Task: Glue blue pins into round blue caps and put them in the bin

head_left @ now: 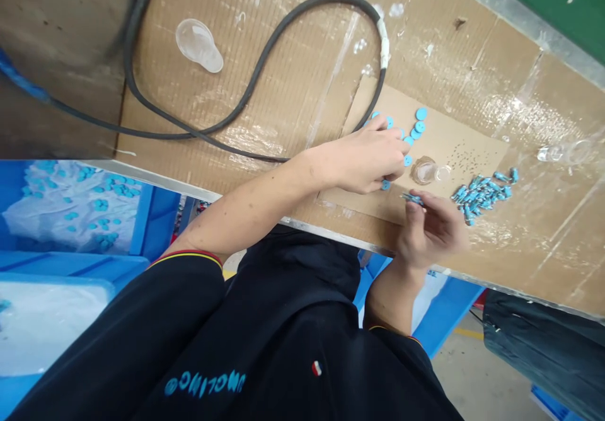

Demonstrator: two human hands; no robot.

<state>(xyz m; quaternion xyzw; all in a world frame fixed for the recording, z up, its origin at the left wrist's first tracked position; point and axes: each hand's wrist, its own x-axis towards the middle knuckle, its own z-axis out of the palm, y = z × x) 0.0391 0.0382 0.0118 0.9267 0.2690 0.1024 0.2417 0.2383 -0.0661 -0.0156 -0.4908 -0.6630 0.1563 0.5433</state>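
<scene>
My left hand (366,159) rests on a small cardboard sheet (454,144), fingers curled over several round blue discs (418,125); one disc shows under its fingertips. My right hand (430,225) is near the table's front edge, pinching a small blue and metal part (412,198). A little clear cup (424,171) stands between the two hands. A heap of small blue parts (479,191) lies just right of my right hand.
A black hose (246,93) loops over the cardboard-covered table (543,244). A clear plastic lid (198,44) lies at the far left. Blue bins (151,219) with white bags of blue parts sit below the table edge on the left.
</scene>
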